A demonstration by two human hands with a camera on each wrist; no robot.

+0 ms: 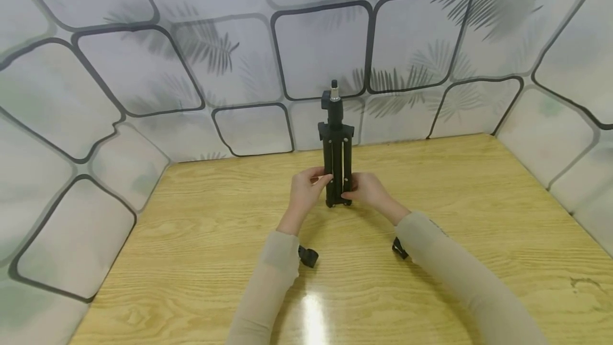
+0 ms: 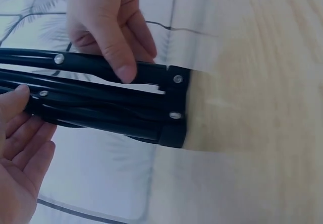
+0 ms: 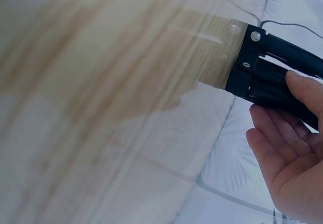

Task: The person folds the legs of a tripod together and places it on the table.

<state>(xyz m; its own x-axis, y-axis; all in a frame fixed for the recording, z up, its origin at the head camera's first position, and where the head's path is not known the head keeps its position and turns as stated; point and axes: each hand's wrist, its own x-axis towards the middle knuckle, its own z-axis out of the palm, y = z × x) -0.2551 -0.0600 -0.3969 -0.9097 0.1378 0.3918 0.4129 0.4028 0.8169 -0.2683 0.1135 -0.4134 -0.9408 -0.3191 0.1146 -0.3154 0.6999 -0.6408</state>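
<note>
A folded black light stand (image 1: 337, 153) with a silver-and-black tip stands upright near the back of the wooden table. My left hand (image 1: 307, 188) pinches a leg on its left side, thumb in front. On the opposite side, a little lower, my right hand (image 1: 370, 190) grips another leg between thumb and fingers. The left wrist view shows the stand's riveted lower end (image 2: 174, 108) with both hands on the legs. In the right wrist view, my right thumb lies along a leg, and the fingers curl beneath it.
The glossy wood-grain table (image 1: 206, 260) meets a patterned wall covering (image 1: 249, 68) behind and at both sides. Small black pieces show beside the left sleeve (image 1: 273, 276) and the right sleeve (image 1: 460, 265), partly hidden by them.
</note>
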